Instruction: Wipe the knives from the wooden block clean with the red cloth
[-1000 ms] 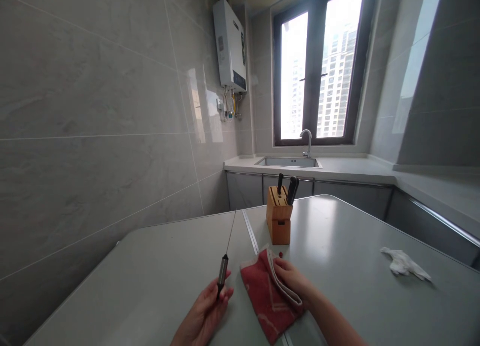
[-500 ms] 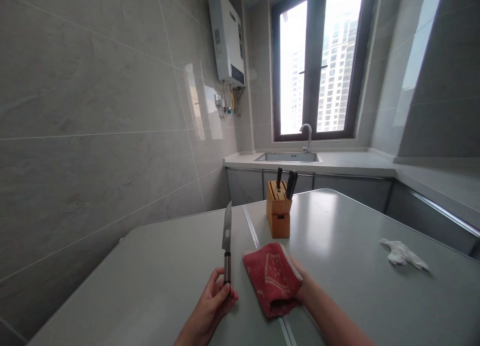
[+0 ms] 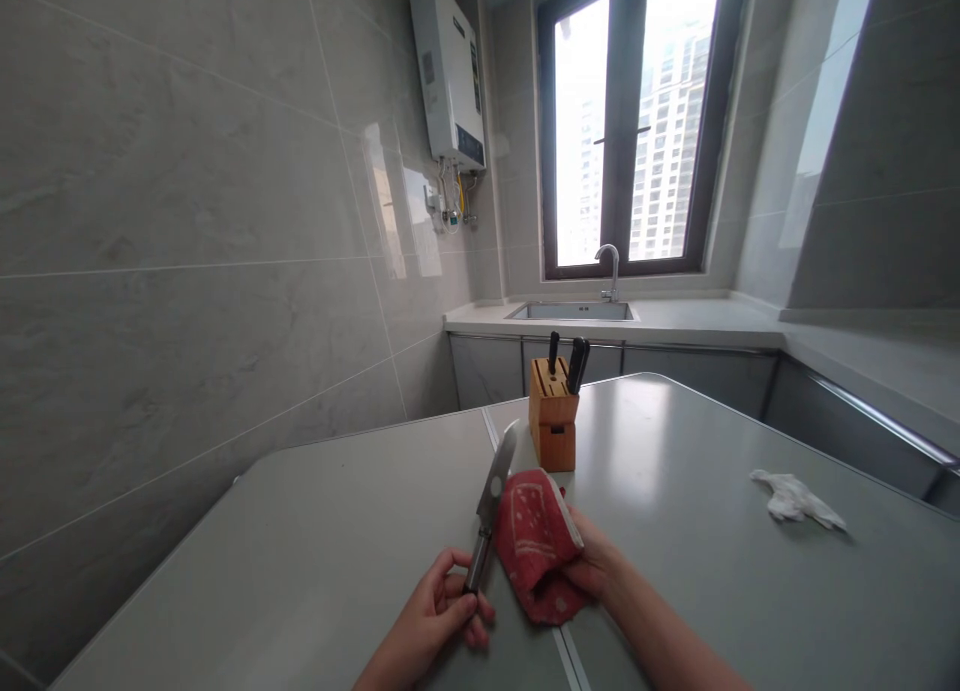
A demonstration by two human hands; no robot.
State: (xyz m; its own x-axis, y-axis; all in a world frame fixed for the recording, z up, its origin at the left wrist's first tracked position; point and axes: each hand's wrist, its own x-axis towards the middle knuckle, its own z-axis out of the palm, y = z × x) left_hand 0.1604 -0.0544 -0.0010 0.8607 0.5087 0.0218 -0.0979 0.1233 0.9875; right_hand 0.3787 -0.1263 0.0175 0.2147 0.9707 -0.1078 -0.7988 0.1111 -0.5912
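A kitchen knife (image 3: 496,483) with a dark handle is gripped by my left hand (image 3: 442,606). Its blade points away from me and leans to the right. Beside the blade is a folded red cloth (image 3: 534,531) with a pale pattern and white edge. My right hand (image 3: 595,556) grasps the cloth from its right side, with the fingers partly hidden behind and under it. The cloth's left edge lies close against the blade; whether they touch I cannot tell. Just beyond the cloth stands a wooden knife block (image 3: 553,411) with black-handled knives (image 3: 577,364) in it.
Both hands are over a light grey table (image 3: 300,551) with a metal seam. A crumpled white tissue (image 3: 797,498) lies on the right. Behind the table are a counter with a sink (image 3: 574,312) and a faucet (image 3: 613,271). A tiled wall (image 3: 187,221) runs along the left.
The knife has tilted from nearly upright toward the right, its blade now next to the cloth. My right hand has brought the cloth slightly left, and its folds have shifted.
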